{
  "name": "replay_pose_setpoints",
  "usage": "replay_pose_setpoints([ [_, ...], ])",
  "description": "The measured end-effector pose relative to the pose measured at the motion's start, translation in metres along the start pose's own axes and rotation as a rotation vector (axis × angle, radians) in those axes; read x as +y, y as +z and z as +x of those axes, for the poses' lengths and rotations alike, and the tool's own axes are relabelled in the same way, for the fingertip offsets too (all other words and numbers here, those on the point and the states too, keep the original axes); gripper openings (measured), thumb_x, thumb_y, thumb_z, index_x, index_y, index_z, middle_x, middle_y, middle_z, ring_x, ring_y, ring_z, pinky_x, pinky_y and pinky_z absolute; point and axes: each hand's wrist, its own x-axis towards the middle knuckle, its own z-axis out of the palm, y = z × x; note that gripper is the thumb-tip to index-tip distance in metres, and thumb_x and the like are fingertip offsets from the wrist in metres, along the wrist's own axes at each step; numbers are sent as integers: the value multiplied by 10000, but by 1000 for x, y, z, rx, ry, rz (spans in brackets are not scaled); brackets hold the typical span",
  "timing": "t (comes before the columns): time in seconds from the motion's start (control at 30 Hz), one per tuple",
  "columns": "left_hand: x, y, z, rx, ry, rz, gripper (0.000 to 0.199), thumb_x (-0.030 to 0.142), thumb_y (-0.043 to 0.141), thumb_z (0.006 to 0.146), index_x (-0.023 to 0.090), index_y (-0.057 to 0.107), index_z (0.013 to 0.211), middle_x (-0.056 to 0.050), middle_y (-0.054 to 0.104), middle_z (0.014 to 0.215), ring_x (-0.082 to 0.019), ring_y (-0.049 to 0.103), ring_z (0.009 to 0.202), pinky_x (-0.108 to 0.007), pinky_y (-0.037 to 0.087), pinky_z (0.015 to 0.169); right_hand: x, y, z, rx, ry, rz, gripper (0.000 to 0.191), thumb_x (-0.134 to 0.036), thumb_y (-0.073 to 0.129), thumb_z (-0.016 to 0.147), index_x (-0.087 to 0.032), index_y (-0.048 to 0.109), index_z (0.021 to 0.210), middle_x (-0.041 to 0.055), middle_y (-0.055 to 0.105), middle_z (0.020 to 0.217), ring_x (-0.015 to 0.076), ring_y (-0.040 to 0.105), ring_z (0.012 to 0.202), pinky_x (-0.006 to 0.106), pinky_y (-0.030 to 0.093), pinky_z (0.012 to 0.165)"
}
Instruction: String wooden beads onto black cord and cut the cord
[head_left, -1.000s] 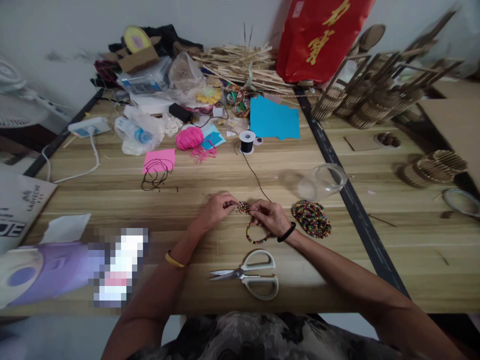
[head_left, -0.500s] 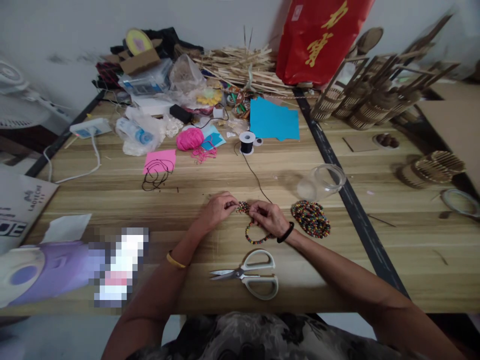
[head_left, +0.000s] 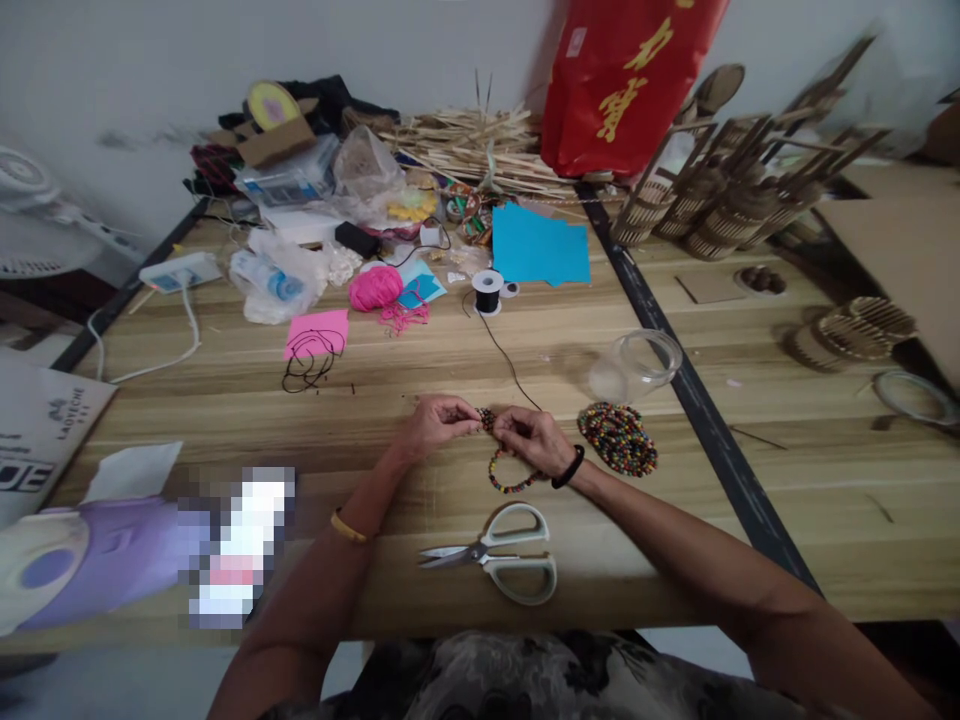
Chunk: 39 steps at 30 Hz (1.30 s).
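My left hand (head_left: 444, 422) is closed in a pinch at the left edge of a small group of loose coloured beads (head_left: 487, 419); anything between its fingertips is too small to make out. Facing it, my right hand (head_left: 536, 440) pinches the end of a string of beads (head_left: 511, 489), which curves in a loop below the fingers. A thin black cord (head_left: 512, 362) runs from a spool (head_left: 487, 293) towards the right hand. To the right of that hand lies a coiled heap of multicoloured bead strands (head_left: 619, 439).
White-handled scissors (head_left: 517, 555) lie partly spread near the front edge. A clear round container (head_left: 646, 360) is on its side at the right. Pink yarn (head_left: 376, 289), blue sheets (head_left: 540, 245) and a red bag (head_left: 626, 90) are further back. A blurred-out phone (head_left: 244, 545) lies left.
My left hand's fingers have straightened a little and shifted slightly at the beads. My right hand keeps its pinch in nearly the same place. The whole view has tilted slightly.
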Motion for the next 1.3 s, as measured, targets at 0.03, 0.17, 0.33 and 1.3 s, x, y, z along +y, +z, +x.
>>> replay_pose_setpoints([
  [0.03, 0, 0, 0, -8, -7, -4, 294, 327, 763, 634, 93, 681, 790, -66, 703, 704, -109, 621, 610, -220, 491, 598, 0, 0, 0, -4, -2, -2, 183, -323, 570, 831, -147, 592, 790, -9, 570, 630, 92, 514, 505, 199, 413, 491],
  [0.17, -1, 0, 0, -53, -26, -14, 292, 319, 764, 633, 98, 688, 808, -71, 714, 736, -109, 630, 628, -222, 502, 620, 0, -1, 0, -18, -14, -9, 158, -297, 572, 826, -145, 595, 789, -9, 566, 625, 96, 509, 524, 197, 403, 497],
  [0.33, 0, 1, 0, -116, -39, 9, 281, 316, 759, 643, 103, 692, 812, -74, 719, 753, -114, 636, 643, -225, 504, 631, -3, -1, 0, -30, -30, 25, 141, -279, 573, 818, -143, 591, 786, -10, 558, 633, 96, 502, 551, 196, 396, 512],
  [1.3, -1, 4, -1, -146, -19, 23, 265, 324, 749, 656, 107, 689, 795, -53, 694, 699, -108, 615, 613, -211, 478, 601, -8, -1, 0, -35, -42, 19, 96, -231, 563, 785, -148, 603, 759, 4, 581, 665, 111, 506, 594, 212, 387, 553],
])
